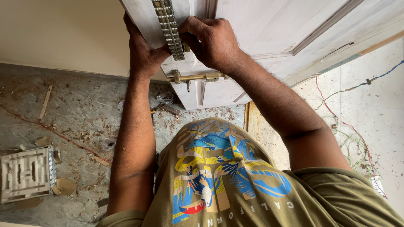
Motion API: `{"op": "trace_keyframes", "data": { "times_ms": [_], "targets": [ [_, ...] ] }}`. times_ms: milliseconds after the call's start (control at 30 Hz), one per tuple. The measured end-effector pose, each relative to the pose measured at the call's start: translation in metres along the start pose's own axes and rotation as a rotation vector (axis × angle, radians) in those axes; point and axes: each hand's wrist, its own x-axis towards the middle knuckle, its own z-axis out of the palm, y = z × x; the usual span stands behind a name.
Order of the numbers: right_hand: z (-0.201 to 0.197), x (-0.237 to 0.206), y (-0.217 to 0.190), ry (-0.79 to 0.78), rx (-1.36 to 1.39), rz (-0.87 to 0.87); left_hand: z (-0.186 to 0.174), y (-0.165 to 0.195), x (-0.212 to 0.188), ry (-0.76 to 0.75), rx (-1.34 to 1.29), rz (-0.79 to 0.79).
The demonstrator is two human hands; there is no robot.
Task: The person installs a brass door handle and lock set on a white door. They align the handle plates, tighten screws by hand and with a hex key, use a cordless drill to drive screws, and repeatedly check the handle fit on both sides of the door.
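1. Door handle (pixel 170 29), a long studded metal pull in dull gold, lies flat against the face of the white panelled door (pixel 269 33), close to its edge and above the person's chest.
2. Judging from how it sits, the handle looks placed on the door already; whether it is fully fastened I cannot tell, since its fixings are hidden under the hands.
3. Just below it a brass slide bolt (pixel 195 77) is on the door too, lying across the panel in its brackets, so that piece seems done.
4. Wood shavings and offcuts are scattered on the grey floor (pixel 80 109), with a white moulded packing tray (pixel 25 173) well to the left, and loose coloured wires (pixel 353 126) trail across the pale floor on the right.
5. Left hand (pixel 143 52) reaches straight up, arm nearly extended, fingers wrapped behind the door's edge and palm pressed just beside the handle; it is closed on the door edge.
6. Right hand (pixel 212 42) comes in from the right with the elbow bent, knuckles outward, fingers curled and pinched at the handle's lower end; what the fingertips hold there, if anything, is hidden.
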Motion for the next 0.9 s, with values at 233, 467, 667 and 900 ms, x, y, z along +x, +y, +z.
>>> {"op": "trace_keyframes", "data": {
  "times_ms": [233,467,667,900],
  "targets": [
    [0.003,-0.002,0.002,0.012,-0.008,-0.006,0.0,0.004,-0.001,0.002,-0.076,-0.048],
    [0.001,0.001,0.003,0.0,-0.034,-0.036,0.0,0.006,-0.001,0.002,-0.079,-0.023],
    [0.007,0.0,0.009,0.013,-0.054,-0.115,-0.003,0.003,-0.002,-0.047,-0.178,0.011],
    [0.033,-0.013,0.028,-0.013,-0.195,0.001,-0.003,0.001,-0.004,-0.062,-0.132,0.014]
  ]
}}
